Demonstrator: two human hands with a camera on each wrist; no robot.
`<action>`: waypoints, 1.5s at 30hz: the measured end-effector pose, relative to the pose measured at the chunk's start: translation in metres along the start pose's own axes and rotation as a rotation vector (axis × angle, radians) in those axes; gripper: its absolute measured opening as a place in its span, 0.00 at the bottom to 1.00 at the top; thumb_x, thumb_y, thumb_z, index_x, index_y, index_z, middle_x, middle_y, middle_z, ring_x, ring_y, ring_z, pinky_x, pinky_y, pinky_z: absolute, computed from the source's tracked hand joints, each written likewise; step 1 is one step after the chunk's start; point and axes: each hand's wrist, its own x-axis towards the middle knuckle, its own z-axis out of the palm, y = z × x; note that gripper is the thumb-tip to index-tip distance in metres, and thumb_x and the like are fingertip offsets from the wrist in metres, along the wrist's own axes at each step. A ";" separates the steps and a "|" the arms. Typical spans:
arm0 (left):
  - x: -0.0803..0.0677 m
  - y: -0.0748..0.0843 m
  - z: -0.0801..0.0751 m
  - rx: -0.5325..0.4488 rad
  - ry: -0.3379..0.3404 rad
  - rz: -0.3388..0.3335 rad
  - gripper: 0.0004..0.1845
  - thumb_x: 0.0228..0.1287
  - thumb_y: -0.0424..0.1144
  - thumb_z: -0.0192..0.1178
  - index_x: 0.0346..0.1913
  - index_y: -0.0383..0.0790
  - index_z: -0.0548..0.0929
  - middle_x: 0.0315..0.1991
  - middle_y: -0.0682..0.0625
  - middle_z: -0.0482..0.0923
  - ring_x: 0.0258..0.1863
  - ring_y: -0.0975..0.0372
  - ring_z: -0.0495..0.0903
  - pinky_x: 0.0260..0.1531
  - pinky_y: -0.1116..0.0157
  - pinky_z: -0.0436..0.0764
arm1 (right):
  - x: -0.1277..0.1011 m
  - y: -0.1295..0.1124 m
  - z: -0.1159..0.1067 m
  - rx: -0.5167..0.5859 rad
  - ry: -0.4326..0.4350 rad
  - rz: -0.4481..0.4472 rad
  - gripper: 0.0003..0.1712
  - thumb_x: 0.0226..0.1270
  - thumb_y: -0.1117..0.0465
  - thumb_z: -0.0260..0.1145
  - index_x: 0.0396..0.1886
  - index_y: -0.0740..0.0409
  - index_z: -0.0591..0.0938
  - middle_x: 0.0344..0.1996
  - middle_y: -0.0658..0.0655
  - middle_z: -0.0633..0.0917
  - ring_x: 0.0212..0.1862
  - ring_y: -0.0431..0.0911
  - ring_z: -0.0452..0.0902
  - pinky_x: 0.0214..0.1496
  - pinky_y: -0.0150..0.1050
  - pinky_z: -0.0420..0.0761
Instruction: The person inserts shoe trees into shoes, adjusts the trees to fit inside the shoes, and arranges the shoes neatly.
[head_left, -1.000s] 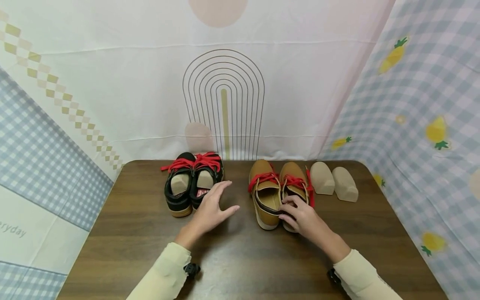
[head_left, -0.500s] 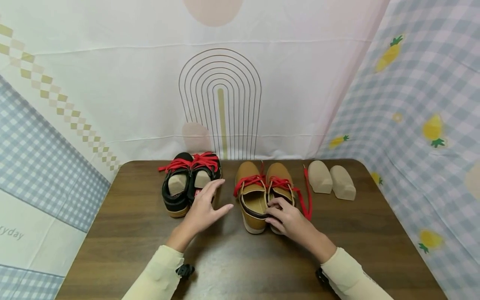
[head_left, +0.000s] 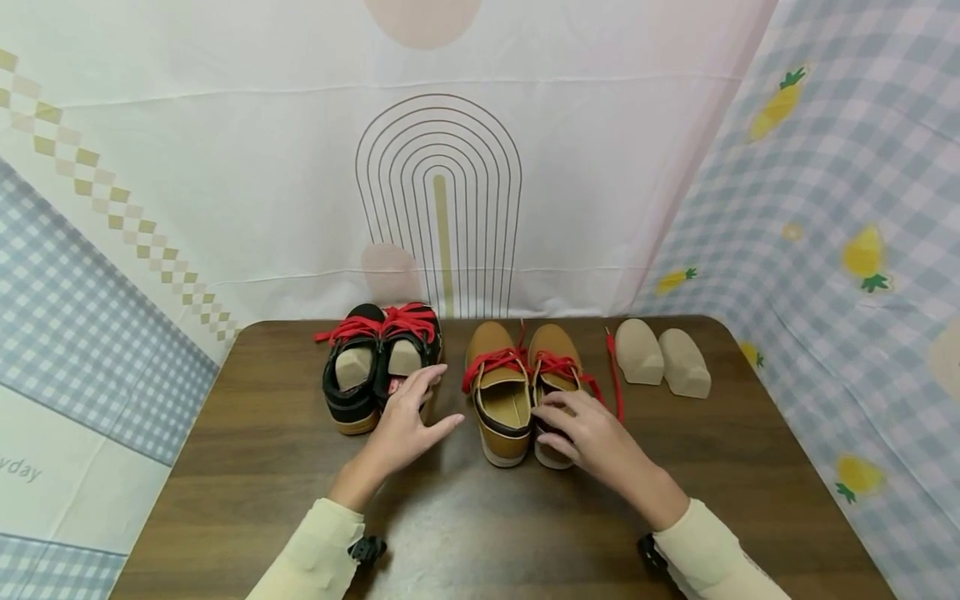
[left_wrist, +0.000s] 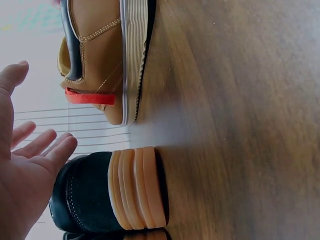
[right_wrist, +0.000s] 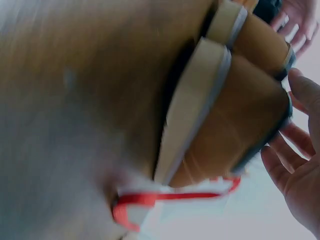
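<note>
A pair of tan lace-up shoes (head_left: 492, 342) with red laces stands side by side near the middle of the table, toes to the back. My right hand (head_left: 592, 433) hovers around the heel of the right tan shoe (right_wrist: 220, 125), thumb and fingers apart at its dark collar and hiding part of its opening. My left hand (head_left: 405, 429) is held with fingers spread beside the black shoes (head_left: 352, 406), overlapping the heel of the right one. Those have red laces and a beige shoe insert (head_left: 354, 367) in each. The left tan shoe's opening shows only its insole.
Two beige shoe inserts (head_left: 639, 350) lie at the table's back right. A loose red lace end (head_left: 617, 375) trails toward them. The wooden table (head_left: 480, 542) runs back to a patterned cloth (head_left: 300, 167), with checked cloth at both sides.
The tan shoes have shifted left toward the black pair along with my right hand. That hand has since eased back to the right, its fingers loosened. My left hand stays nearly in place.
</note>
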 end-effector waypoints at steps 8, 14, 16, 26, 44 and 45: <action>-0.001 0.001 0.008 -0.046 0.020 0.052 0.39 0.56 0.39 0.79 0.70 0.39 0.73 0.65 0.42 0.76 0.64 0.49 0.78 0.59 0.54 0.83 | -0.017 0.036 -0.036 0.008 0.056 0.101 0.26 0.57 0.56 0.81 0.55 0.57 0.87 0.54 0.60 0.84 0.54 0.53 0.81 0.50 0.47 0.83; 0.000 0.000 0.020 -0.095 0.061 0.121 0.38 0.53 0.36 0.80 0.68 0.37 0.76 0.65 0.41 0.77 0.65 0.49 0.78 0.55 0.48 0.85 | -0.027 0.065 -0.056 -0.010 0.077 0.184 0.31 0.46 0.63 0.85 0.54 0.59 0.86 0.54 0.61 0.84 0.56 0.54 0.81 0.56 0.39 0.79; 0.000 -0.001 0.024 -0.112 0.070 0.135 0.38 0.53 0.36 0.80 0.67 0.36 0.77 0.65 0.41 0.77 0.65 0.49 0.78 0.53 0.47 0.85 | -0.030 0.076 -0.061 -0.024 0.091 0.208 0.32 0.46 0.64 0.85 0.54 0.61 0.86 0.54 0.62 0.84 0.55 0.55 0.82 0.53 0.39 0.80; -0.004 -0.003 0.042 -0.144 0.120 0.203 0.34 0.51 0.34 0.81 0.63 0.36 0.81 0.66 0.42 0.78 0.64 0.50 0.79 0.53 0.50 0.86 | -0.042 0.125 -0.058 -0.010 0.049 0.487 0.30 0.57 0.65 0.80 0.60 0.65 0.81 0.62 0.71 0.78 0.62 0.67 0.75 0.55 0.65 0.79; -0.009 -0.001 0.062 -0.073 0.166 0.203 0.26 0.50 0.38 0.82 0.55 0.45 0.87 0.63 0.42 0.79 0.63 0.51 0.80 0.61 0.51 0.80 | -0.038 0.161 -0.030 -0.021 -0.239 0.677 0.31 0.68 0.59 0.73 0.63 0.74 0.77 0.61 0.78 0.76 0.67 0.72 0.67 0.64 0.65 0.74; -0.010 -0.001 0.063 -0.072 0.165 0.193 0.25 0.51 0.38 0.81 0.54 0.45 0.88 0.63 0.43 0.79 0.63 0.52 0.80 0.61 0.51 0.80 | -0.038 0.162 -0.029 -0.016 -0.251 0.684 0.30 0.69 0.58 0.72 0.63 0.73 0.77 0.61 0.78 0.77 0.68 0.72 0.67 0.64 0.65 0.74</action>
